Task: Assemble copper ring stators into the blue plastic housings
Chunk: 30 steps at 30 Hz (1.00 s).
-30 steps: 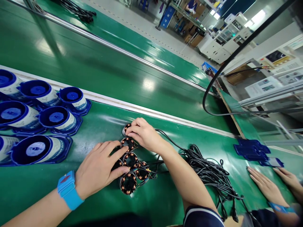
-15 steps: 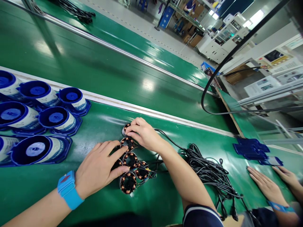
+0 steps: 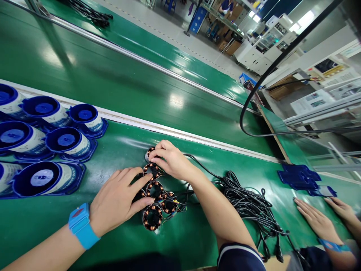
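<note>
Several ring-shaped motor stators point(image 3: 152, 218) with copper windings stand grouped on the green work surface. Coloured wires and black cables trail from them to the right. Over the left side of the group lies my left hand point(image 3: 120, 194), fingers stretched and apart; its index fingertip rests on one stator point(image 3: 151, 171) and its thumb reaches the wires. My right hand point(image 3: 170, 160) has its thumb and fingers closed on the farthest stator point(image 3: 150, 153), mostly covering it. Another stator under my left fingers is partly hidden.
Blue-and-white pump housings point(image 3: 67, 141) stand at the left. A bundle of black cables point(image 3: 245, 199) lies right of my right forearm. Farther right, a co-worker's hands point(image 3: 318, 218) are near dark blue parts point(image 3: 299, 177). A metal rail point(image 3: 175, 133) runs behind the stators.
</note>
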Available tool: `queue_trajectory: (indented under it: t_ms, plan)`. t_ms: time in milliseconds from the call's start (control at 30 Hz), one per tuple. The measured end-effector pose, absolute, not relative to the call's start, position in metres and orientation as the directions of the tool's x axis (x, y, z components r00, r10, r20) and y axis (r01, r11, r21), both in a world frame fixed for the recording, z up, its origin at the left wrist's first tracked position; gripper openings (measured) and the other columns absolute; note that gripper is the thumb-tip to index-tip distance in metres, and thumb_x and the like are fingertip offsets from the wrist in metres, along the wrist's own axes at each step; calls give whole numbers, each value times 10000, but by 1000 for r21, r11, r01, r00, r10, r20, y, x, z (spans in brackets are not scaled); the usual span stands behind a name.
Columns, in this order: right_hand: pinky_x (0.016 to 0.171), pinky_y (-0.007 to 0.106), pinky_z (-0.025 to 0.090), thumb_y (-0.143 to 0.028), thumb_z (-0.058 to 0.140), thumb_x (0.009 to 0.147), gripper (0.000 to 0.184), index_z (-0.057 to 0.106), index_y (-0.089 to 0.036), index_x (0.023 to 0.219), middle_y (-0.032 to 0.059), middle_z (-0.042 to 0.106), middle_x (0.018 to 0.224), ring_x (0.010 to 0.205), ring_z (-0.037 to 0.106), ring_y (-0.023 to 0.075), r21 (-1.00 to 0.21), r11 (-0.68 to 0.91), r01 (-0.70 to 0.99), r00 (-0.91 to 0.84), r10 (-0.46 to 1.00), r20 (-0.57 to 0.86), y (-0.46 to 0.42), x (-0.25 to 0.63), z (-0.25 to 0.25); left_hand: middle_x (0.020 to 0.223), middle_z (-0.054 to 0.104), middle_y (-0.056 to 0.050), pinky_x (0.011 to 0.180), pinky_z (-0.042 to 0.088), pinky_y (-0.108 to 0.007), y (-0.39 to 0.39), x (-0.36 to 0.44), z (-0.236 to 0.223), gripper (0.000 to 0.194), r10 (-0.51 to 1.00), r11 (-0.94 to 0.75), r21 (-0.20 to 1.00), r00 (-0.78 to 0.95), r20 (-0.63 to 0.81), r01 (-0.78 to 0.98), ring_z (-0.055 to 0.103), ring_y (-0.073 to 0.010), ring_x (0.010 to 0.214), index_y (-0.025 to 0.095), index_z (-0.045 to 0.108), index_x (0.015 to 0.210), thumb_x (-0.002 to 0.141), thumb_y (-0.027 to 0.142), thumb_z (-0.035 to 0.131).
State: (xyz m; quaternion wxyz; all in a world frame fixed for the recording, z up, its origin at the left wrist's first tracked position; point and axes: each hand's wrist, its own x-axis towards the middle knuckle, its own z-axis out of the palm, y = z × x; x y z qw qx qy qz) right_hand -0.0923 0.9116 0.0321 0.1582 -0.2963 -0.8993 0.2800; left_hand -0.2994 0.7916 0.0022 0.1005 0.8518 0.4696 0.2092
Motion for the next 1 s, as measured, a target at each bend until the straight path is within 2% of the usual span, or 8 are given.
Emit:
queue_trajectory:
  t_ms: [1000]
  plan:
    - [855,313,458,-196,588,993,113,700,-181,988,51,563,953,922,515,179,-578,693,431,-781,607,146,908,-94,30,1245,631,-105,821,526,-444,791,-299,1,506,846,-532,368,469,252,762,605,-278,1050,221,599,1331,973,566,501]
